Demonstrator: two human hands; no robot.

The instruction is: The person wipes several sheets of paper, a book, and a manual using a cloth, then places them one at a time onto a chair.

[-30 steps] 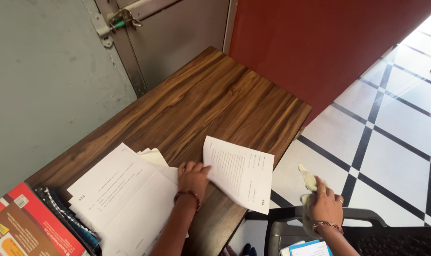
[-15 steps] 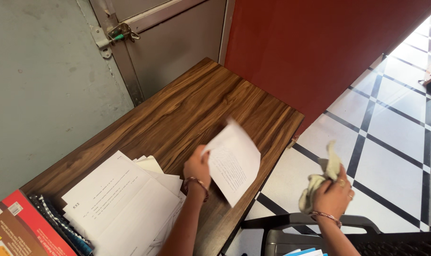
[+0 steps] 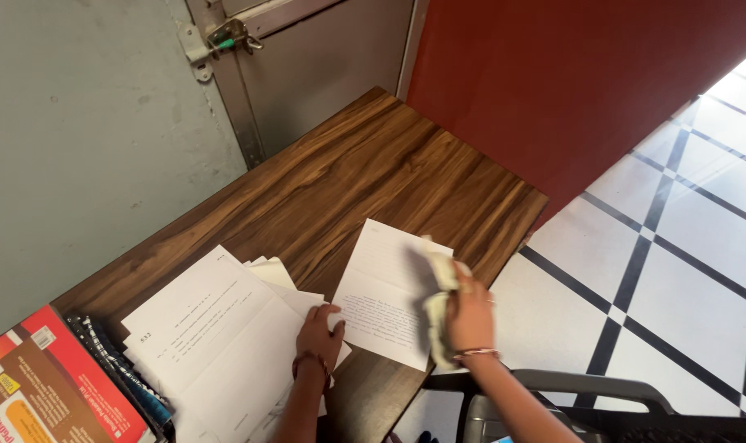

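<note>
Tabletop (image 3: 348, 164) of dark wood grain runs away from the person toward a grey metal door (image 3: 324, 66) and a red wall (image 3: 553, 90), and its far half lies bare. Its right edge drops off to a black-and-white tiled floor (image 3: 685, 246), and a dark chair back (image 3: 603, 394) stands just below that edge.

The left hand (image 3: 320, 332) lies palm down with fingers loosely curled, pressing on the near left corner of a single printed sheet (image 3: 381, 287) and overlapping the edge of a fanned stack of white papers (image 3: 217, 336) to its left. The right hand (image 3: 470, 316) is closed around a crumpled pale cloth (image 3: 440, 283), which rests against the sheet's right side, close to the table edge. So the sheet lies flat between both hands, touched by each. Beyond the stack, at the near left corner, sit a red box (image 3: 45, 385) and a dark checked bundle (image 3: 114, 369).
</note>
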